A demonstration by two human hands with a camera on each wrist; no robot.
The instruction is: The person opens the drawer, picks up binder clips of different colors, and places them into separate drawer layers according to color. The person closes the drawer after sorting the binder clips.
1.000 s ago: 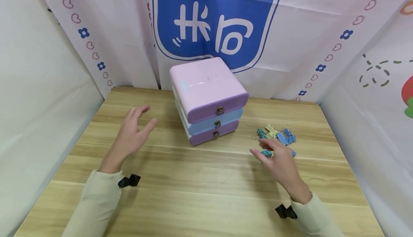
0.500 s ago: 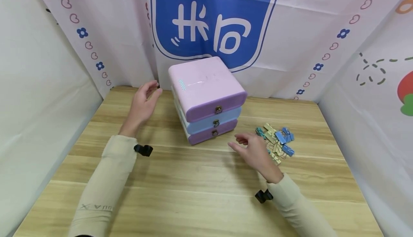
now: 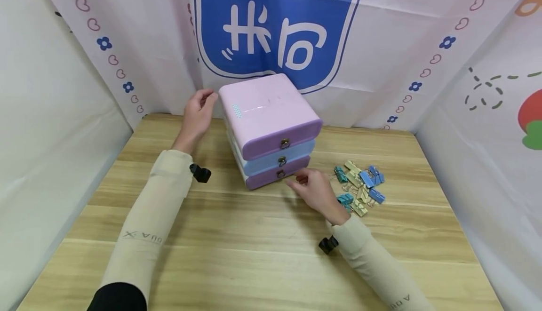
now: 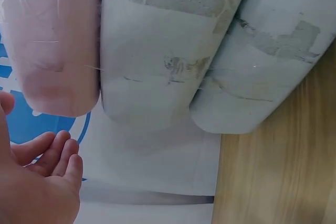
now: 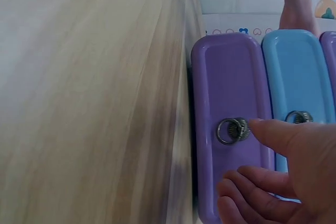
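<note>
A small three-drawer cabinet point(image 3: 271, 108) with a pink top stands at the back of the table, its purple, blue and purple drawer fronts all closed. Beside its rear left corner is my left hand point(image 3: 198, 118), fingers relaxed and holding nothing. The left wrist view has that hand point(image 4: 47, 182) just off the end of the pink tier. My right hand point(image 3: 316, 192) is low in front of the bottom purple drawer point(image 3: 260, 179). Its thumb tip overlaps the edge of the metal ring pull point(image 5: 239, 129) in the right wrist view, the other fingers loosely bent below.
Several binder clips in teal, yellow and blue point(image 3: 377, 195) lie in a loose pile right of the cabinet. A printed cloth point(image 3: 381, 66) hangs directly behind the wooden table point(image 3: 254, 254), and white cloth walls flank both sides.
My left hand has moved forward to the cabinet's rear left side. My right hand has come leftward from over the binder clips to the bottom drawer's front. The cabinet stays put.
</note>
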